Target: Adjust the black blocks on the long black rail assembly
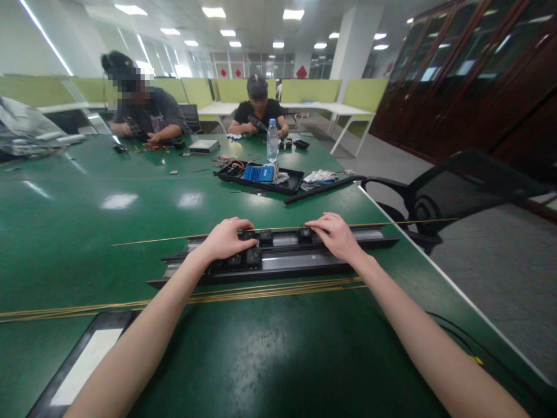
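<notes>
Two long black channel rails [300,262] with silvery insides lie side by side on the green table. Several small black blocks sit in them, among them a block in the near rail [253,256] and one in the far rail [265,237]. My left hand [226,238] curls its fingers and thumb round a black block at the far rail's left part. With the fingertips of my right hand [334,233] I pinch a small black block [305,234] further right. A thin brass-coloured rod [369,224] runs along the far rail, passing close to both hands.
Several brass-coloured rods [278,288] lie before the rails. A black tray [287,183] with a blue item, a water bottle [272,142] and gloves [321,179] stand beyond. Two people sit across the table. A black-and-white flat object [89,363] is front left; a chair [456,186] is right.
</notes>
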`<state>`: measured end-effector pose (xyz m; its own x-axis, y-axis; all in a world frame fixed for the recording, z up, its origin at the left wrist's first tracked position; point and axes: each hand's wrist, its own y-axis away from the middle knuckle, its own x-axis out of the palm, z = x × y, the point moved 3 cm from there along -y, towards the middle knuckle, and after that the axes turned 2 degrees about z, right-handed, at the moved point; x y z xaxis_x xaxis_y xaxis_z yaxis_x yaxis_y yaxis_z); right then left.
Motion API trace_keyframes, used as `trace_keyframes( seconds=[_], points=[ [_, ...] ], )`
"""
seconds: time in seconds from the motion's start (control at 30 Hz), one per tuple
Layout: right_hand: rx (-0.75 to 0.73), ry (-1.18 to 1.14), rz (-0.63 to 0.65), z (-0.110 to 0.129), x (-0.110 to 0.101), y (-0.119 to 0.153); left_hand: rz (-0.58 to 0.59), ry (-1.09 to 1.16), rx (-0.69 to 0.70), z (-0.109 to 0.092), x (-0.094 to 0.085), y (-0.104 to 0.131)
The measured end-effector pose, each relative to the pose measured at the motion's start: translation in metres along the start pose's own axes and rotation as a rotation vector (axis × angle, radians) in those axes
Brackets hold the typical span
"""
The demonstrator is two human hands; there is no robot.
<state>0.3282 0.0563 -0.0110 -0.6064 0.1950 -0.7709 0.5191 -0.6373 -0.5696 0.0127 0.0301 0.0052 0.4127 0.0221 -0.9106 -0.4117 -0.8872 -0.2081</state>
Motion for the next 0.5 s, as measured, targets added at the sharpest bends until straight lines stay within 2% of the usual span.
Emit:
trace_keyframes(
  seconds=[0.5],
  points=[
    [-0.01,0.01,0.035,0.0072,0.0039,-0.0004,0.001,0.025,0.007,-0.0068,-0.0036,-0.0004]
  ],
)
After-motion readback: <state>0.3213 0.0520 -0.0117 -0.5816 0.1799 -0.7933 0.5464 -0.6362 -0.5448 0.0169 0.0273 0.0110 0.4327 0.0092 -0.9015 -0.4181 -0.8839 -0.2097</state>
